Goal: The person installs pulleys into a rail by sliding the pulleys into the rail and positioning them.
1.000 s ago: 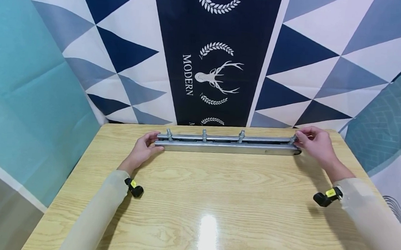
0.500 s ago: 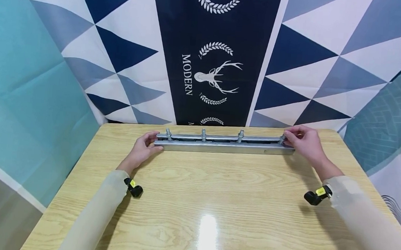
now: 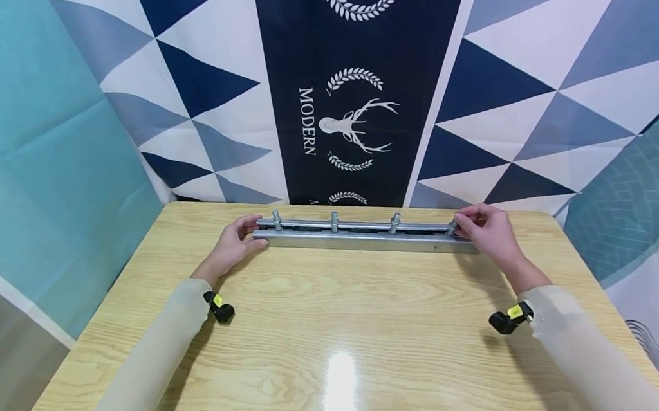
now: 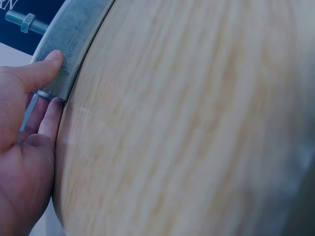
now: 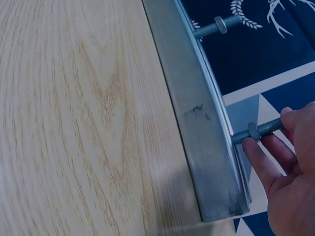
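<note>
A long metal channel rail [image 3: 355, 242] lies near the table's back edge, its slot facing up. My left hand [image 3: 230, 247] grips its left end; in the left wrist view the thumb presses the front face and fingers wrap the end. Three threaded bolts with nuts, such as the middle bolt [image 3: 334, 221], stand upright along the slot. Near the right end, my right hand [image 3: 491, 234] pinches a fourth-in-line bolt [image 5: 263, 129] between thumb and fingers. That bolt's foot is hidden inside the slot.
The wooden table [image 3: 298, 313] stretches in front of the rail. Close behind stands a patterned cloth backdrop [image 3: 349, 104], with a teal cloth [image 3: 51, 125] at the left. Small black cameras sit on both wrists.
My right hand has slid the pinched bolt leftward along the slot, in from the rail's right end. A dark loop seen at that end is out of sight now. My left hand stays put.
</note>
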### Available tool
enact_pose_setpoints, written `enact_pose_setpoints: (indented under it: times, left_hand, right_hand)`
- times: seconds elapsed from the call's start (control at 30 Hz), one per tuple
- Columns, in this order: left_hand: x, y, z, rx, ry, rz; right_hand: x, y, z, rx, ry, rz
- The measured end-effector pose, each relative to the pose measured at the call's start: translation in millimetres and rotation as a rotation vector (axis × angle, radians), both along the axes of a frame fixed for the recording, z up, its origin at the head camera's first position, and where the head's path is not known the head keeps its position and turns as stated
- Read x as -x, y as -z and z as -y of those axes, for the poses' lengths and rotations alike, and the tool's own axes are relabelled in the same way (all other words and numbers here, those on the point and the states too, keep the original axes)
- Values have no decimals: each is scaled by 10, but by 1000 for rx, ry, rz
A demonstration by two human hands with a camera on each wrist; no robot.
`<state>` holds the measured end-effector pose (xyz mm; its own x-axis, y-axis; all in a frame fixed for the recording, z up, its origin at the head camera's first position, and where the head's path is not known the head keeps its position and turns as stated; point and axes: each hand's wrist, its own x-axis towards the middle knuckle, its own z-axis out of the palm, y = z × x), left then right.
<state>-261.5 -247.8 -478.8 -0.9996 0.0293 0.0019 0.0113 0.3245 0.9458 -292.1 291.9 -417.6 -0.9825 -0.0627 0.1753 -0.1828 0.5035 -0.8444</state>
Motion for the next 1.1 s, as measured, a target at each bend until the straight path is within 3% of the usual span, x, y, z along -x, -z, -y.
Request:
enact_pose_setpoints:
  times: [0.03,0.47,0.77,0.93,1.1]
  left_hand:
    - [24,41,10,-2,-1,-5]
    - [44,36,-33,-28,-6,7]
    - [88,25,-65,-65,-12,-4]
    - [64,-26,-37,-49,-27,-5]
    - [66,-177,-14,-37,-47,-4]
  right_hand:
    - [3,6,8,-2,-1,2]
    - [6,39,-3,8,-2,-18]
    - [4,-22,-57,48,-18,17]
    - [32,-95,-31,76,-30,26]
    - [53,-197,-22,93,-39,19]
